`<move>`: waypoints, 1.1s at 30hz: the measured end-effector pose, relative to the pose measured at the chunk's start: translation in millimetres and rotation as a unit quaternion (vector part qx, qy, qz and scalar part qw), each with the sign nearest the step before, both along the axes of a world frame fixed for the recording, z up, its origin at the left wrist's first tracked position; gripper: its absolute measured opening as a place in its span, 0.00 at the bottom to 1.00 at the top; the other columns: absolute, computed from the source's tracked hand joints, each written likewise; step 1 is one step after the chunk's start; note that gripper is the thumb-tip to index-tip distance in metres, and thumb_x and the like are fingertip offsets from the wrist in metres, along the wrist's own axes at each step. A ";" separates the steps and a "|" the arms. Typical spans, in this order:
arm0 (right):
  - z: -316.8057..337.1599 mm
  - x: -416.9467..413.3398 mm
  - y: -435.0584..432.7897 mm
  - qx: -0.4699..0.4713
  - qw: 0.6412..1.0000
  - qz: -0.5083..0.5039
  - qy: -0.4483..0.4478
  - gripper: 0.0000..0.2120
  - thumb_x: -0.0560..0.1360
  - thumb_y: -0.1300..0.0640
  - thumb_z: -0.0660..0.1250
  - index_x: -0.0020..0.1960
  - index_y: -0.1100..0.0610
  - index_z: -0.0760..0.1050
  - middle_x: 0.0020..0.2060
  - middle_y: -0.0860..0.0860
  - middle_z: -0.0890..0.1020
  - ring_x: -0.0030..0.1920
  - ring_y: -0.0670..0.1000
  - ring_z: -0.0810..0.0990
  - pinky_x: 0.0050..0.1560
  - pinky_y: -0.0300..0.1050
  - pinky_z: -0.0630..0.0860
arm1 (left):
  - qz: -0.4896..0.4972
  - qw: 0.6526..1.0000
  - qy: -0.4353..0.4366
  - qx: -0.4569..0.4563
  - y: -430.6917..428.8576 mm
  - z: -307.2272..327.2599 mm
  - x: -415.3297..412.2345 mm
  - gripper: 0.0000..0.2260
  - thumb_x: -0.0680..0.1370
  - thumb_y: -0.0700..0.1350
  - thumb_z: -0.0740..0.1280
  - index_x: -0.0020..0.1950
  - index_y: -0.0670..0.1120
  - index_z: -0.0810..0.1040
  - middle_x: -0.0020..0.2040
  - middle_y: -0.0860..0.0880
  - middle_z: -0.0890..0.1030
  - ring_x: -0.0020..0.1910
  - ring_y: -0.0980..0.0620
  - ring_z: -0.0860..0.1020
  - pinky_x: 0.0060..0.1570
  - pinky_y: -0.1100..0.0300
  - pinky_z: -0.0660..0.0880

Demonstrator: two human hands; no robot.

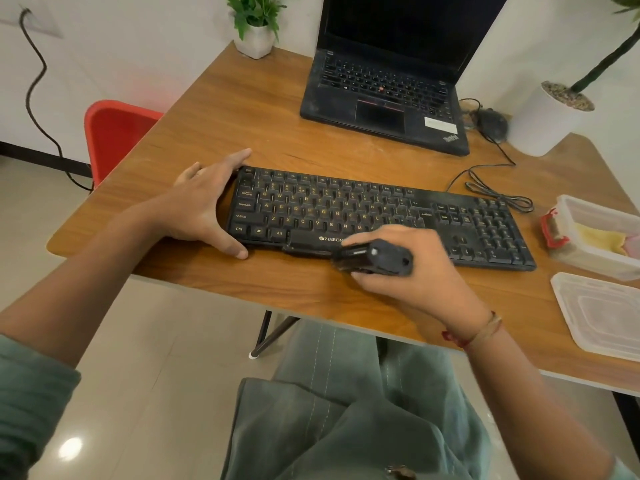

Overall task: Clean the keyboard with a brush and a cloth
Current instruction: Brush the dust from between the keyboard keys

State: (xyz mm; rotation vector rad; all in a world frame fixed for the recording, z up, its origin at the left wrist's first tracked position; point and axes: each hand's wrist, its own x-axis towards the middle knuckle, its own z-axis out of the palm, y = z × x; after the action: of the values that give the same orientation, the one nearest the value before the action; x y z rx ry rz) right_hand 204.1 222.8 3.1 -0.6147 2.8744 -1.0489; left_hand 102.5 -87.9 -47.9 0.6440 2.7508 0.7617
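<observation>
Keyboard [381,209]: lies flat near the front edge of the table [242,116], its long side facing the person. Left hand [204,206]: spread wide against the keyboard's left end, thumb at the front edge and forefinger at the rear corner, probably to stop it sliding under the strokes. Right hand [415,271]: fingers curled tightly round the handle of the brush [374,259], at the keyboard's front edge just right of the space bar. The bristles are hidden, so contact with the keys cannot be told. The brushing stage seems to be in hand. To the right, 1 open container [588,259] holds what looks like the yellow cloth [599,237], within reach for wiping, its lid [602,313] lying beside it. Behind stand 1 laptop [384,81] and 1 mouse [491,124].
</observation>
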 end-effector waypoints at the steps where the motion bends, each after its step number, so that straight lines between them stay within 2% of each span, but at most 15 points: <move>1: -0.7 -2.8 -16.1 -0.008 1.000 0.022 -0.001 0.17 0.67 0.57 0.75 0.54 0.46 0.81 0.41 0.44 0.82 0.41 0.43 0.80 0.43 0.42 0.77 | -0.001 1.000 -0.001 -0.002 -0.2 0.8 0.5 0.66 0.48 0.72 0.72 0.78 0.58 0.42 0.78 0.51 0.57 0.77 0.49 0.55 0.76 0.48 0.39; 4: 0.0 -10.3 -49.9 0.018 0.998 0.058 -0.006 0.12 0.68 0.55 0.74 0.52 0.52 0.82 0.40 0.46 0.82 0.41 0.44 0.79 0.45 0.46 0.78 | -0.001 1.000 -0.003 -0.003 0.9 3.0 1.0 0.66 0.48 0.72 0.71 0.78 0.58 0.42 0.78 0.50 0.57 0.77 0.49 0.54 0.76 0.48 0.39; 10: 12.6 -7.1 12.9 0.069 0.994 -0.051 -0.064 0.15 0.63 0.50 0.74 0.46 0.57 0.82 0.38 0.50 0.83 0.38 0.49 0.80 0.41 0.54 0.78 | -0.005 1.000 -0.003 -0.003 -0.7 1.7 0.1 0.65 0.49 0.73 0.72 0.78 0.58 0.41 0.78 0.50 0.56 0.77 0.50 0.54 0.76 0.46 0.40; 12: 14.4 -7.4 10.4 0.094 0.993 -0.054 -0.052 0.17 0.62 0.46 0.71 0.46 0.56 0.82 0.38 0.49 0.82 0.38 0.49 0.80 0.41 0.51 0.78 | -0.005 1.000 0.000 -0.002 -0.6 0.7 -0.9 0.65 0.49 0.73 0.72 0.78 0.58 0.41 0.78 0.50 0.56 0.77 0.50 0.54 0.76 0.45 0.40; 15: 9.4 -7.3 -25.7 0.091 0.995 -0.008 -0.035 0.10 0.66 0.49 0.72 0.45 0.53 0.81 0.37 0.45 0.81 0.37 0.42 0.79 0.37 0.36 0.75 | -0.004 1.000 0.000 -0.003 -0.5 -0.1 -0.8 0.65 0.49 0.73 0.72 0.78 0.58 0.41 0.78 0.50 0.56 0.77 0.49 0.54 0.76 0.46 0.40; 17: 5.0 -8.2 -51.8 0.075 0.997 0.022 0.003 0.06 0.67 0.52 0.72 0.41 0.53 0.79 0.34 0.45 0.79 0.35 0.42 0.77 0.36 0.38 0.73 | -0.002 1.000 -0.002 -0.005 -0.4 0.3 -0.8 0.65 0.49 0.73 0.72 0.78 0.59 0.41 0.78 0.50 0.56 0.77 0.49 0.54 0.76 0.47 0.40; 19: 1.0 -12.3 -66.0 0.055 0.998 0.035 0.021 0.07 0.67 0.54 0.73 0.37 0.55 0.77 0.32 0.47 0.78 0.33 0.45 0.75 0.34 0.43 0.72 | -0.001 1.000 -0.003 -0.008 -0.4 0.8 -0.4 0.65 0.49 0.72 0.72 0.78 0.59 0.41 0.78 0.50 0.56 0.77 0.50 0.54 0.76 0.47 0.39; 21: -0.4 -15.0 -64.0 -0.028 0.997 0.044 -0.063 0.06 0.66 0.58 0.74 0.39 0.57 0.78 0.35 0.50 0.81 0.37 0.49 0.79 0.39 0.49 0.77 | 0.002 1.000 -0.007 -0.006 -0.7 1.0 -0.8 0.65 0.49 0.72 0.72 0.77 0.59 0.41 0.78 0.50 0.56 0.77 0.50 0.54 0.76 0.47 0.39; 22: 5.1 -12.3 -58.7 -0.132 0.978 0.066 -0.149 0.08 0.65 0.61 0.74 0.44 0.58 0.80 0.41 0.53 0.83 0.42 0.52 0.82 0.45 0.53 0.80 | 0.002 1.000 -0.007 -0.005 -0.6 0.3 -1.4 0.65 0.49 0.73 0.72 0.77 0.60 0.41 0.78 0.50 0.57 0.77 0.49 0.54 0.76 0.47 0.39; 24: 17.3 -5.4 -43.3 -0.362 0.885 0.090 -0.280 0.16 0.64 0.65 0.75 0.51 0.58 0.81 0.48 0.55 0.84 0.49 0.54 0.83 0.50 0.50 0.81 | 0.001 1.000 -0.001 -0.004 -0.4 -1.5 -2.2 0.65 0.49 0.73 0.72 0.77 0.60 0.41 0.78 0.50 0.58 0.77 0.49 0.55 0.76 0.46 0.40; 25: 23.9 -4.2 -35.0 -0.412 0.862 0.085 -0.283 0.17 0.63 0.65 0.76 0.51 0.57 0.81 0.48 0.53 0.84 0.50 0.53 0.83 0.48 0.47 0.81 | 0.003 1.000 0.000 -0.003 -1.1 -2.2 -2.1 0.65 0.49 0.74 0.72 0.77 0.60 0.41 0.78 0.50 0.58 0.77 0.49 0.55 0.76 0.46 0.40; 27: 35.7 -6.8 -21.2 -0.358 0.913 0.027 -0.194 0.16 0.63 0.64 0.76 0.49 0.54 0.82 0.47 0.51 0.85 0.50 0.51 0.83 0.49 0.48 0.81 | 0.006 1.000 0.001 -0.002 -1.7 -3.0 -1.6 0.65 0.49 0.74 0.72 0.77 0.60 0.41 0.78 0.50 0.57 0.77 0.49 0.54 0.76 0.46 0.40; 29: 36.5 -12.0 -12.5 -0.214 0.970 -0.061 -0.100 0.15 0.63 0.60 0.78 0.49 0.56 0.82 0.44 0.54 0.85 0.47 0.54 0.84 0.51 0.56 0.80 | 0.004 1.000 0.000 -0.003 -1.2 -2.6 -1.4 0.65 0.49 0.74 0.71 0.77 0.60 0.41 0.78 0.50 0.57 0.77 0.49 0.54 0.76 0.46 0.40; 30: 32.9 -13.8 -11.3 -0.138 0.983 -0.091 -0.080 0.15 0.63 0.57 0.78 0.48 0.59 0.82 0.41 0.55 0.85 0.44 0.55 0.83 0.49 0.56 0.80 | 0.003 1.000 -0.001 -0.003 -0.8 -2.1 -1.6 0.65 0.49 0.73 0.71 0.77 0.60 0.41 0.78 0.50 0.57 0.77 0.48 0.54 0.76 0.46 0.40; 33: 19.6 -7.2 -15.2 0.028 0.993 -0.098 -0.052 0.15 0.64 0.53 0.75 0.44 0.62 0.80 0.34 0.56 0.82 0.34 0.52 0.79 0.36 0.45 0.75 | 0.002 1.000 -0.002 -0.004 -1.6 -2.6 -1.4 0.64 0.49 0.74 0.71 0.77 0.60 0.41 0.78 0.50 0.57 0.77 0.48 0.54 0.76 0.46 0.40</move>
State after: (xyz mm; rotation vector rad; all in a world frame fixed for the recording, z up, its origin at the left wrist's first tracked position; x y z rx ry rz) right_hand 196.9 207.6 22.7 -0.2685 2.9063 -0.9840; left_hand 101.1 -89.4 -50.5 0.6353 2.7511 0.7516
